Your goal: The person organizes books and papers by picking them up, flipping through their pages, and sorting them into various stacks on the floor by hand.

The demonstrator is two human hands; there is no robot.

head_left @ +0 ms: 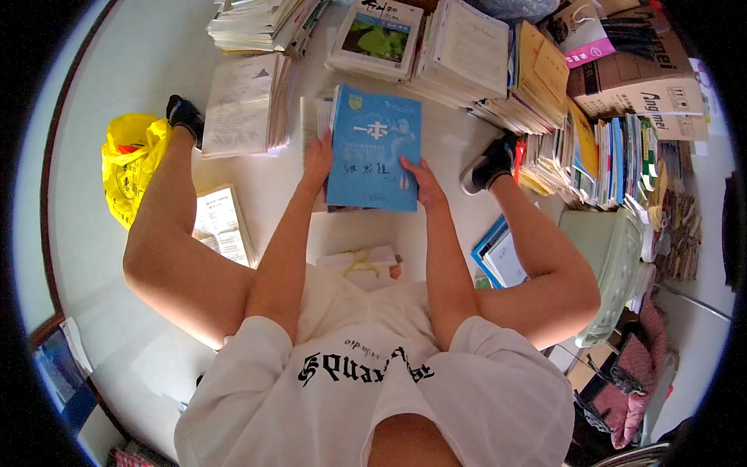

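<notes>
A blue workbook point(374, 148) with white print and handwriting on its cover is held upright-facing in front of me, over the floor between my legs. My left hand point(317, 161) grips its left edge. On the lower right edge my right hand point(422, 182) is closed, with the thumb on the cover and the fingers behind. Paler printed pages point(309, 124) show behind the workbook's left side; whether my left hand also holds them I cannot tell. Closer to my body lies a light-coloured booklet point(359, 265) on the floor.
Stacks of papers point(240, 105) and books point(377, 39) stand ahead. A yellow plastic bag point(128, 167) sits beside my left foot. To the right are rows of books point(611, 159), a cardboard box point(642, 82), a pale green bin point(599, 257) and a blue-edged booklet pile point(502, 253).
</notes>
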